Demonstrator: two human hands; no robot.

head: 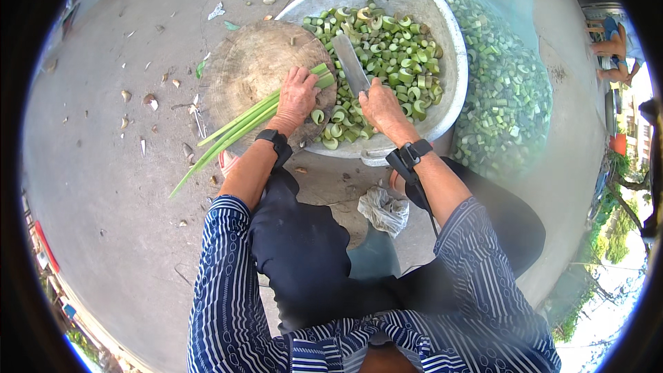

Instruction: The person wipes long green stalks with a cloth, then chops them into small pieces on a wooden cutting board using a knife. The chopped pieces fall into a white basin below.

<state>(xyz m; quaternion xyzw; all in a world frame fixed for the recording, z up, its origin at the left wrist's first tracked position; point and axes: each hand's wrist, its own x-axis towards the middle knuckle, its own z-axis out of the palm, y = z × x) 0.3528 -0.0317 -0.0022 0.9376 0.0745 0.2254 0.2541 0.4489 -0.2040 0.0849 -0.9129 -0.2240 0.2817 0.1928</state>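
Note:
My left hand [297,94] presses a small bundle of long green stalks [243,123] onto a round wooden chopping block [248,67]. The stalks' cut ends reach the block's right edge, and their thin ends hang past its near left side. In my right hand [382,109] is a cleaver [351,65], held by its handle, its broad blade above the chopped pieces. Beneath it, a large round metal basin [449,36] with loop handles holds many chopped green stalk pieces [399,62]. One curved cut piece [317,116] lies on the block near my left hand.
Right of the basin lies a pale blue mesh bag [500,83] full of chopped pieces. A crumpled plastic bag [384,211] sits between my legs. Scraps [150,101] litter the concrete floor [103,166] at left. A seated person [616,52] is at the far right.

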